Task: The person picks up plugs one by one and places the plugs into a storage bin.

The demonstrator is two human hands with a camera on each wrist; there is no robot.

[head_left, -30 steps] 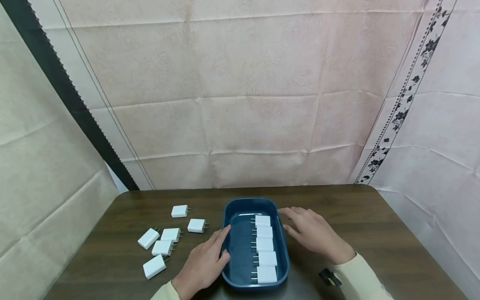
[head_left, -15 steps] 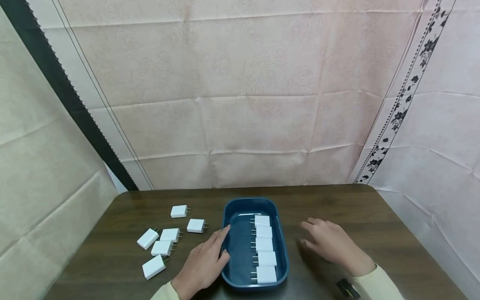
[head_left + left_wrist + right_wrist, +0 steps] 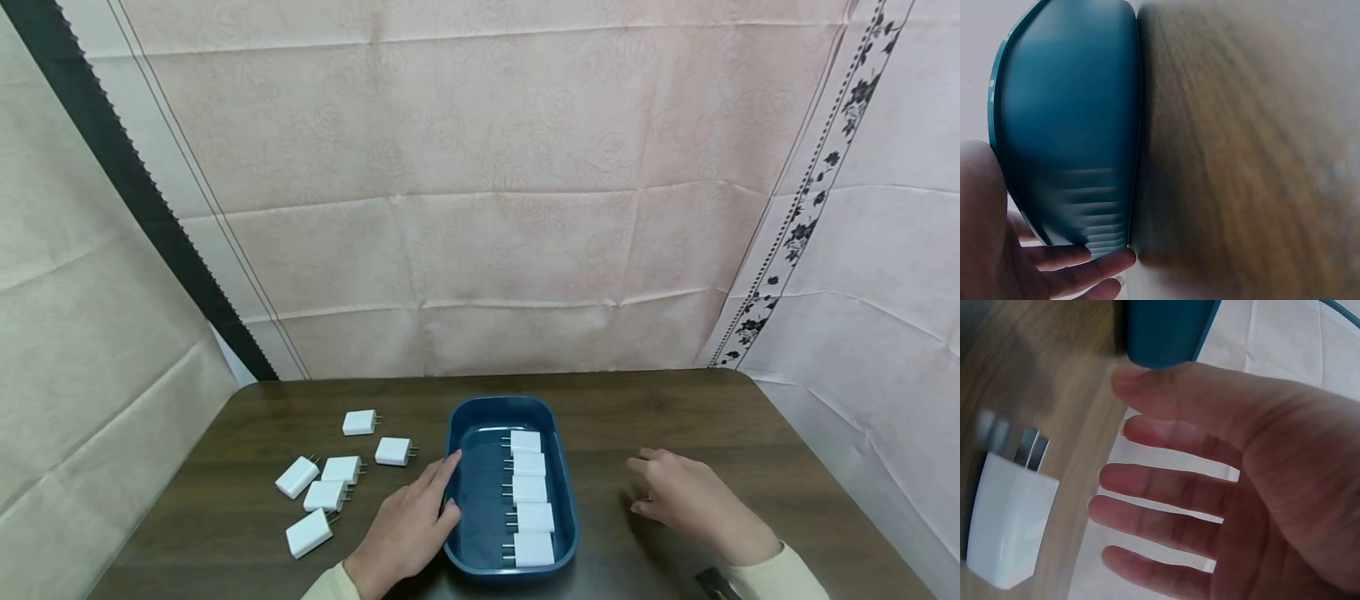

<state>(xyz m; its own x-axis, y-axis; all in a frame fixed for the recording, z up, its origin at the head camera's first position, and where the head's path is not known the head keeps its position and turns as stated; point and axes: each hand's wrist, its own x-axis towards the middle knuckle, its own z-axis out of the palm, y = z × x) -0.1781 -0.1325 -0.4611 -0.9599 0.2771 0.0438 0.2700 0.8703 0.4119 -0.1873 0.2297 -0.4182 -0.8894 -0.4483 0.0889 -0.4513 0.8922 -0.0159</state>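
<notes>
A dark blue tray (image 3: pixel 476 533) rests on the table, with a column of several white plug adapters (image 3: pixel 528 489) along its right side, prongs facing left. My left hand (image 3: pixel 408 525) lies against the tray's left side. Its thumb and index finger reach the rim, and other fingers touch the outer wall (image 3: pixel 1072 112) in the left wrist view. Right of the tray and apart from it, my right hand (image 3: pixel 693 504) hovers over the table, its fingers loosely extended and holding nothing. Close to it in the right wrist view lies another white plug adapter (image 3: pixel 1010 519), which the head view does not show.
Several more white plug adapters (image 3: pixel 325 496) lie loose on the brown wooden table (image 3: pixel 225 500), left of the tray. Pale patterned cloth (image 3: pixel 525 250) hangs behind the table's far edge. A small black object (image 3: pixel 716 583) is at the right wrist.
My right hand has moved away from the tray's right rim, rightward and slightly nearer the front. The left hand, tray and visible adapters stay in place.
</notes>
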